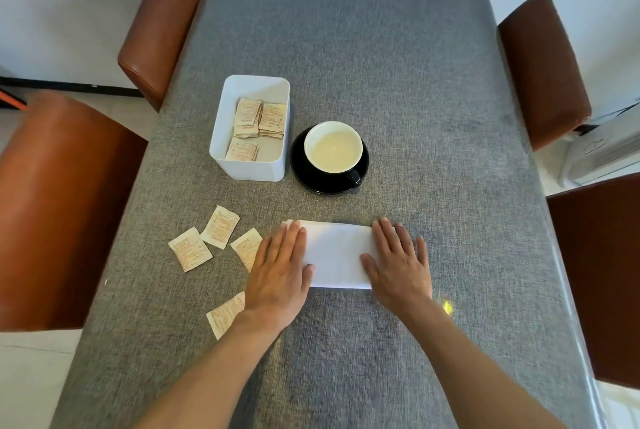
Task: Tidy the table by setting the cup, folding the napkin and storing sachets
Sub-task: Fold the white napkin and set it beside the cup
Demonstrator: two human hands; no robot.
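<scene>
Fingers (289,241) of both hands lie flat and close together, palms down, pinching nothing. One person's left hand (278,276) presses the left end of a folded white napkin (337,255); the right hand (398,264) presses its right end. The napkin lies on a grey table (398,64), near the front edge. Behind it, a cup (333,148) with a pale inside sits on a black saucer (301,168). Just left of the saucer stands a white box (242,165) holding several sachets (259,120). Four more sachets (220,227) lie loose on the table left of the napkin, two partly hidden by the left hand and wrist. Brown chairs (55,206) stand along both sides.
</scene>
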